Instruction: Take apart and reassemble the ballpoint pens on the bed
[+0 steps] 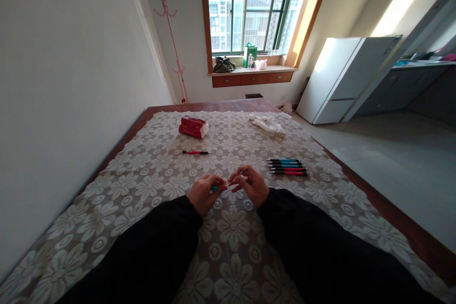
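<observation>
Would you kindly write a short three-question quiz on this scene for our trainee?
1. True or false: in the picture, the red packet with a white end lies left of the crumpled white plastic.
2. Which hand holds the small bright-blue piece?
3. Fill in: the row of blue, red and black pens lies to the ____ of the single slim red-and-black pen.

Key: 1. True; 2. The left hand; 3. right.

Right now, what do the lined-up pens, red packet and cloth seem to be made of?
Pens: probably plastic; smooth-looking, coloured barrels.
Red packet: likely thin plastic film; glossy, creased surface.
Cloth: matte textile, going by its pale, textured-looking flower pattern; fibre unclear.
</observation>
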### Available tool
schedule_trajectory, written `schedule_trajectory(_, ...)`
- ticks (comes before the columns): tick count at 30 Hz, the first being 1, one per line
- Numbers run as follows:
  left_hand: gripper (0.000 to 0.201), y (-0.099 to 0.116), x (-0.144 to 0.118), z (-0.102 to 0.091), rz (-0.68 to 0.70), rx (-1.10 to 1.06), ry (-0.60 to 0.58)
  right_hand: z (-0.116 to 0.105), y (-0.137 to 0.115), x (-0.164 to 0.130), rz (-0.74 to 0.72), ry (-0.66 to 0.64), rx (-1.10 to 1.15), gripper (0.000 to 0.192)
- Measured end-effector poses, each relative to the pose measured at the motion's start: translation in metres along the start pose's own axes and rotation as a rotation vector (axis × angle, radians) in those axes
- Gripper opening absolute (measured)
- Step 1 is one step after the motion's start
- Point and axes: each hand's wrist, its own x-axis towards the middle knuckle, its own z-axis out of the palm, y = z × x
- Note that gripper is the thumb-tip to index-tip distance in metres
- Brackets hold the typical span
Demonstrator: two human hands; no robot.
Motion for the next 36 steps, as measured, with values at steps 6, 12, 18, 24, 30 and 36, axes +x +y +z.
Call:
schedule_trajectory(6,0.014,0.008,0.000,-0.004,0.034,0.123,0.003,0.000,-0.004,0.001,-0.028,0.035,0.030,0.029)
schedule_trajectory(12,0.011,0.018,-0.002,-0.008,0.097,0.193,-0.098,-0.001,-0.004,0.001,-0.061,0.061,0.047,0.030)
schedule_trajectory(18,0.020,0.016,-0.001,-0.006,0.096,0.129,-0.136,0.003,-0.008,-0.002,-0.101,0.050,0.081,0.026)
schedule_trajectory(24,0.024,0.014,-0.002,-0.004,0.104,0.102,-0.167,0.009,-0.011,-0.006,-0.114,0.020,0.091,0.028)
schedule_trajectory(30,0.021,0.011,-0.002,-0.003,0.146,0.182,-0.214,0.012,-0.014,-0.008,-0.155,0.043,0.081,0.023)
schedule_trajectory(36,0.022,0.011,-0.001,-0.003,0.159,0.195,-0.243,0.013,-0.013,-0.008,-0.153,0.014,0.105,0.022)
